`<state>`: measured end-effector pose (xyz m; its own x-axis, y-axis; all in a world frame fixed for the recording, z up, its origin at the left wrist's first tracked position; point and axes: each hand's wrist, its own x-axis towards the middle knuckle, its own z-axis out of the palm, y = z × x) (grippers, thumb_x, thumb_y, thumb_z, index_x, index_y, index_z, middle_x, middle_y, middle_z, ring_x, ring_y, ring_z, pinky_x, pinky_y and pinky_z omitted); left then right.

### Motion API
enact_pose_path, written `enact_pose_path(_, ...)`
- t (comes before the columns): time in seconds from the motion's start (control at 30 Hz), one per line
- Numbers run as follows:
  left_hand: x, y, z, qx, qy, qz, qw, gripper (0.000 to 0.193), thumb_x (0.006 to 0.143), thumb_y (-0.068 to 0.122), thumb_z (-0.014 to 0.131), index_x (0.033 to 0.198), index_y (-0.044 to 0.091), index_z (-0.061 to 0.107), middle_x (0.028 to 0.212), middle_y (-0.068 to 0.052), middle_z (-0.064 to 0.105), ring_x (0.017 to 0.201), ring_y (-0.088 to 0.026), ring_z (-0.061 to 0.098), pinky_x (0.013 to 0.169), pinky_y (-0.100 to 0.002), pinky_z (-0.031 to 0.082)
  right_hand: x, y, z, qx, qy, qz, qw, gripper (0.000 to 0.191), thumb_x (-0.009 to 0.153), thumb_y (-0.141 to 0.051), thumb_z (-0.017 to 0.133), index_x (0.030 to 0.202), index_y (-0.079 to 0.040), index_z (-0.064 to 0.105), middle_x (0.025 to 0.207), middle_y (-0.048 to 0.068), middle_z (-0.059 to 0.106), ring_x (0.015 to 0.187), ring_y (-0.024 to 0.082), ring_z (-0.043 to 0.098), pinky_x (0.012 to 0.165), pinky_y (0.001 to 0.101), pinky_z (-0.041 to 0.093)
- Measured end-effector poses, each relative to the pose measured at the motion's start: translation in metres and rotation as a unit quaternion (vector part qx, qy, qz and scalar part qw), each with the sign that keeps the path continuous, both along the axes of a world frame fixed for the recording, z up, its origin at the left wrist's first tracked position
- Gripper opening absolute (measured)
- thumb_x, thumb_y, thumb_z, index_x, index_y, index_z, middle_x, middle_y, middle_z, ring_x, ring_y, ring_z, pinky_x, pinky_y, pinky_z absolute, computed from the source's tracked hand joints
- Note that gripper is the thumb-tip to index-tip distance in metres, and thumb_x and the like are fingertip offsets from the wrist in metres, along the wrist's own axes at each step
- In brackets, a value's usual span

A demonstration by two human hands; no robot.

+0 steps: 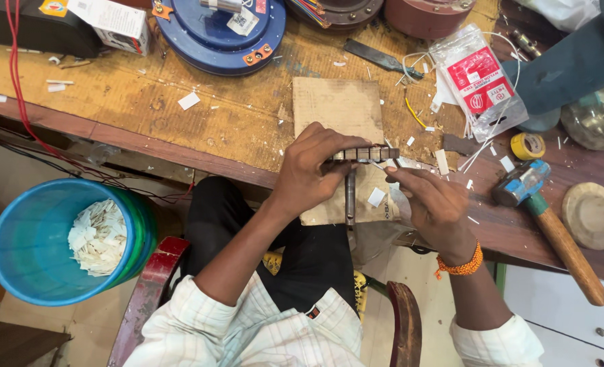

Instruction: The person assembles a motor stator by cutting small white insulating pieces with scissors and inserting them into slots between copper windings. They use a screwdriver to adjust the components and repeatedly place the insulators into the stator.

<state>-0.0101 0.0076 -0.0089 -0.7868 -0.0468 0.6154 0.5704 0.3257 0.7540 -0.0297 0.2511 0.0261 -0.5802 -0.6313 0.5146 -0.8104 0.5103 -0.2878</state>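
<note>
My left hand (310, 170) grips a round metal stator core (364, 154) with slotted edge, held on a metal shaft (350, 197) over a cardboard sheet (336, 109) at the bench's front edge. My right hand (430, 200) pinches a thin white paper strip (392, 163) against the core's right side. Whether the strip sits inside a slot is too small to tell.
A hammer (543, 217) with a blue head lies right of my hands, beside a yellow tape roll (526, 145) and a bag of strips (477, 81). A blue motor housing (217, 30) sits at the back. A blue bucket (23, 238) of paper scraps stands on the floor at left.
</note>
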Motion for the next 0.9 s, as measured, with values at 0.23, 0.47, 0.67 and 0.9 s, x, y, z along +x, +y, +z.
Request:
enact_pose_path(0.23,-0.001,-0.001,0.001,-0.01,-0.002,-0.008,1.0,0.049,0.07,-0.004,0.081,0.117,0.011,0.074,0.096,-0.006,0.073,0.088,-0.025,0.064,0.081,-0.037,0.054,-0.008,-0.003,0.008,0.01,-0.039,0.0,0.999,0.045,0.084,0.017,0.06,0.118,-0.008,0.075,0.099,0.012,0.076,0.08,0.021,0.073,0.068,0.0325,0.056)
enact_pose_path(0.47,-0.007,-0.007,-0.005,0.023,-0.02,-0.049,0.998,0.043,0.074,-0.005,0.079,0.115,0.009,0.075,0.104,-0.009,0.074,0.096,-0.027,0.067,0.082,-0.036,0.056,-0.002,-0.007,0.014,-0.024,-0.147,-0.036,0.988,0.043,0.083,0.014,0.06,0.117,-0.008,0.075,0.1,0.014,0.076,0.079,0.024,0.073,0.07,0.0342,0.055)
enact_pose_path(0.67,-0.004,0.0,0.012,-0.024,-0.041,-0.043,0.998,0.049,0.072,-0.003,0.081,0.119,0.009,0.073,0.104,-0.008,0.075,0.095,-0.027,0.067,0.084,-0.038,0.055,0.005,0.003,-0.003,-0.066,-0.163,-0.061,0.983,0.019,0.095,-0.005,0.069,0.114,-0.004,0.073,0.091,0.012,0.073,0.081,0.024,0.072,0.073,0.0356,0.056)
enact_pose_path(0.9,0.009,-0.004,0.009,-0.085,-0.097,-0.065,0.99,0.063,0.064,-0.004,0.08,0.124,0.011,0.071,0.108,-0.01,0.075,0.102,-0.031,0.066,0.09,-0.04,0.054,-0.017,0.076,-0.035,-0.076,-0.248,-0.311,0.914,0.025,0.103,-0.019,0.062,0.111,0.0,0.075,0.089,0.017,0.074,0.077,0.024,0.069,0.072,0.0364,0.052)
